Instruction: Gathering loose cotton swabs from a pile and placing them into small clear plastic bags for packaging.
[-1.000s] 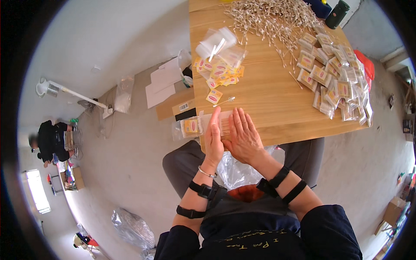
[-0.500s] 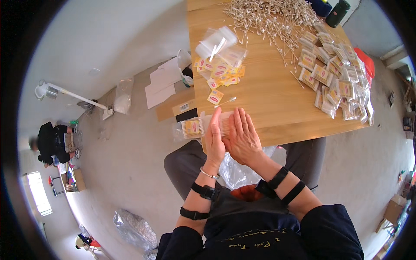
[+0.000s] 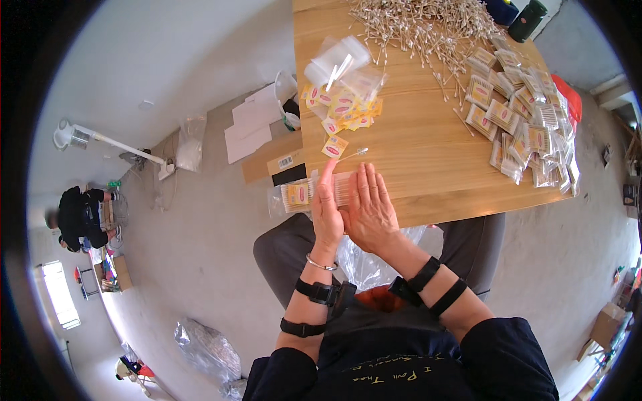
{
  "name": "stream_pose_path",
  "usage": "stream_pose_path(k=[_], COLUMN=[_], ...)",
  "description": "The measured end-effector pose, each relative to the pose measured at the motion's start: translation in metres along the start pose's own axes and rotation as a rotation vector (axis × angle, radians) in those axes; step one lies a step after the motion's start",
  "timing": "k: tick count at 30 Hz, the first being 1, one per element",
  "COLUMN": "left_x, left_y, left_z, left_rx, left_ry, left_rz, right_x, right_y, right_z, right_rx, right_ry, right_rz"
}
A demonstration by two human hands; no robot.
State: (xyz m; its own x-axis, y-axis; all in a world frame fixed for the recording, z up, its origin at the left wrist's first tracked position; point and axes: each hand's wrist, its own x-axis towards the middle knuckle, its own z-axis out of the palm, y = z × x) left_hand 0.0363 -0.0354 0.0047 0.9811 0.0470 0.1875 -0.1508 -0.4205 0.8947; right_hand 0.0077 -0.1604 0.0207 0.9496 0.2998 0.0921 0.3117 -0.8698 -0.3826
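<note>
At the table's near edge, a row of cotton swabs (image 3: 342, 190) lies between my hands. My left hand (image 3: 326, 215) stands on its edge along the row's left side, fingers stretched out. My right hand (image 3: 368, 211) lies flat, fingers straight and together, covering the row's right part. The heels of both hands nearly meet. Left of my left hand is a clear packet of swabs (image 3: 296, 194) with a yellow label. Just beyond my fingertips are a loose swab (image 3: 350, 156) and a yellow-and-white label card (image 3: 334, 146).
Label cards (image 3: 344, 107) and clear bags (image 3: 338, 60) are heaped at the table's left. A large pile of loose swabs (image 3: 428, 30) covers the far side. Filled packets (image 3: 521, 127) are stacked at right, near a dark green container (image 3: 527, 20). Someone (image 3: 80, 217) sits far left.
My hands keep nearly the same pose around the swabs; the right has shifted slightly to the left. The whole view has tilted a little.
</note>
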Motion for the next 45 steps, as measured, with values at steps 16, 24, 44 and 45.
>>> stream_pose_path(k=[16, 24, 44, 45], left_x=[0.004, -0.006, 0.001, 0.001], left_y=[0.006, -0.035, -0.077, -0.077], left_z=[-0.006, -0.077, -0.057, -0.058], left_rx=[0.072, 0.209, -0.674, -0.669], left_ry=[0.100, 0.133, -0.071, -0.070], left_rz=[0.004, -0.027, -0.305, -0.286], right_x=[0.002, 0.006, 0.023, 0.023], right_y=[-0.003, -0.011, -0.041, -0.042], right_z=[0.003, 0.003, 0.017, 0.017], right_rx=[-0.019, -0.021, 0.030, 0.031], right_ry=[0.009, -0.011, -0.038, -0.039], right_rz=[-0.047, -0.059, -0.052, -0.056])
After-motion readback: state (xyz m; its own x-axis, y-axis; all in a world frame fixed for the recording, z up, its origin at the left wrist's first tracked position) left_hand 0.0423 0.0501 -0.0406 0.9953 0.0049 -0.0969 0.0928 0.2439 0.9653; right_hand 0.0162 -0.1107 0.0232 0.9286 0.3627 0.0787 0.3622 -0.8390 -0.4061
